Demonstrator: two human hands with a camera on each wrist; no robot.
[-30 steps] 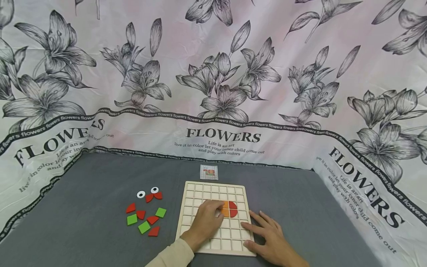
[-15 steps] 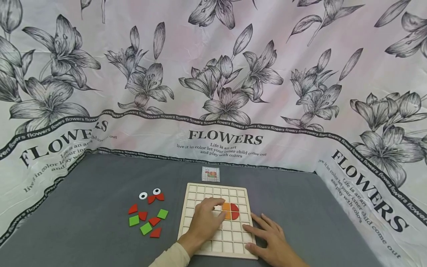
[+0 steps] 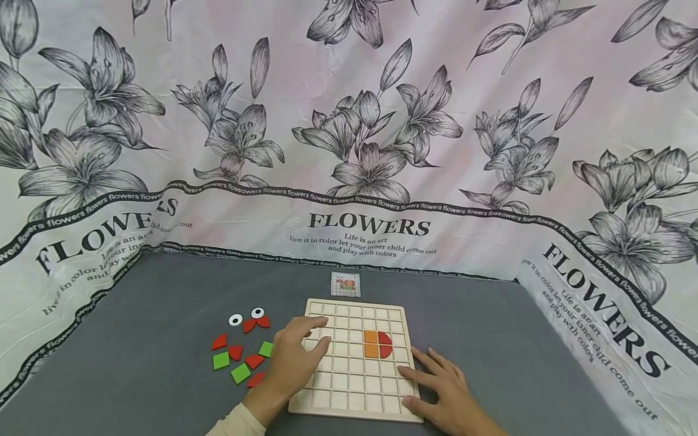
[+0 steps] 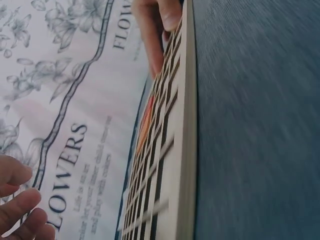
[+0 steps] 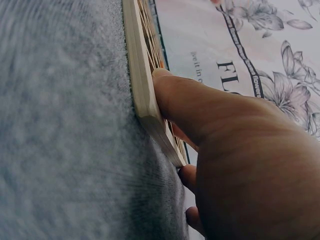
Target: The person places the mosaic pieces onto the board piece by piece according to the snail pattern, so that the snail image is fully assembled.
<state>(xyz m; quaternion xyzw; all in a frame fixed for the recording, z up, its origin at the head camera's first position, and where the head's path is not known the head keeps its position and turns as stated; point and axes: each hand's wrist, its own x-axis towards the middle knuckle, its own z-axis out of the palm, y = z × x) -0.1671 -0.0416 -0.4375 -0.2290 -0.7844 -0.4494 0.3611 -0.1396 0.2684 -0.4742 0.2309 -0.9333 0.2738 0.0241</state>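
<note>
A wooden grid board [image 3: 349, 384] lies on the dark table. Two orange squares [image 3: 371, 351] and two red quarter-round pieces [image 3: 385, 345] sit side by side in its cells. Over the board's left side hovers my left hand [image 3: 294, 357], thumb and forefinger apart with nothing between them. My right hand [image 3: 449, 387] rests on the board's right edge, fingers spread; in the right wrist view the thumb [image 5: 175, 92] lies on the rim. Left of the board are loose red pieces [image 3: 219, 343], green squares [image 3: 220, 361] and two eye discs [image 3: 235, 320], some partly hidden by the left hand.
A small picture card [image 3: 346, 284] with a coloured pattern on a grid lies just behind the board. A flower-printed cloth [image 3: 371, 242] hangs around the back and sides of the grey table [image 3: 163, 303].
My left hand has let go of the orange square, its fingers have parted, and it has moved left across the board. The right hand stays at the board's edge.
</note>
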